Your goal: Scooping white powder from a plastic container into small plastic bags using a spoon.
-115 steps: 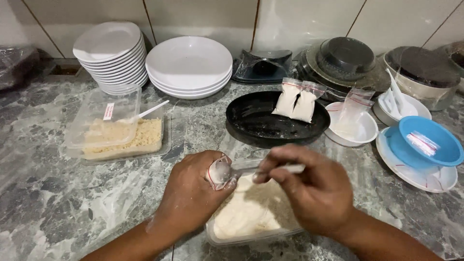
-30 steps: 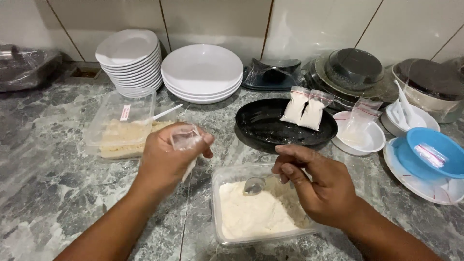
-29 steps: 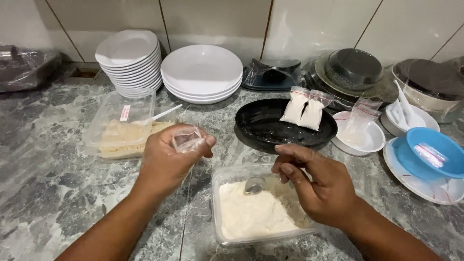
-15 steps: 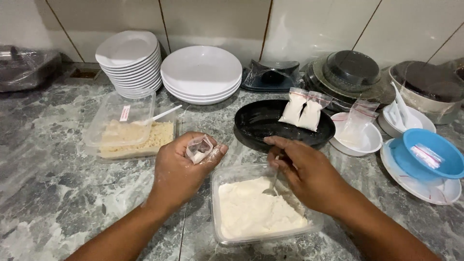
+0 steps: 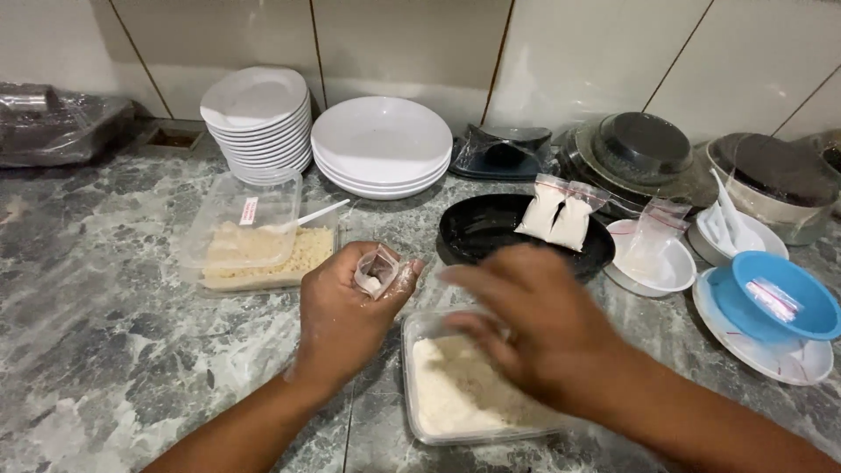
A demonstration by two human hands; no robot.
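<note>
Down on the grey, veined marble worktop (image 5: 105, 333), the left hand (image 5: 346, 320) is closed around a small clear plastic bag (image 5: 377, 271), its crinkled mouth standing open at the top of the fist, a little white powder showing inside. The skin of this hand is dusted pale. The right hand (image 5: 534, 324) is blurred above a clear rectangular plastic tub (image 5: 425, 412) of fine white flour; whether it grips anything cannot be told. The tub sits just beside the left wrist, near the front edge of the worktop.

Behind the left hand lies a second clear tub (image 5: 254, 254) holding coarse yellowish crumbs, with a smaller clear tub nested in it and a white plastic spoon (image 5: 315, 215) leaning out. Against the glossy tiled wall stand a tall stack of small white plates (image 5: 254, 114) and a lower stack of wide, shallow white plates (image 5: 381, 144). A round black tray (image 5: 477, 232) carries two small filled white packets (image 5: 556, 219), upright and touching each other. To the right are a white bowl (image 5: 674, 267) with an empty clear bag and a smooth blue bowl (image 5: 780, 298) on a white plate.
</note>
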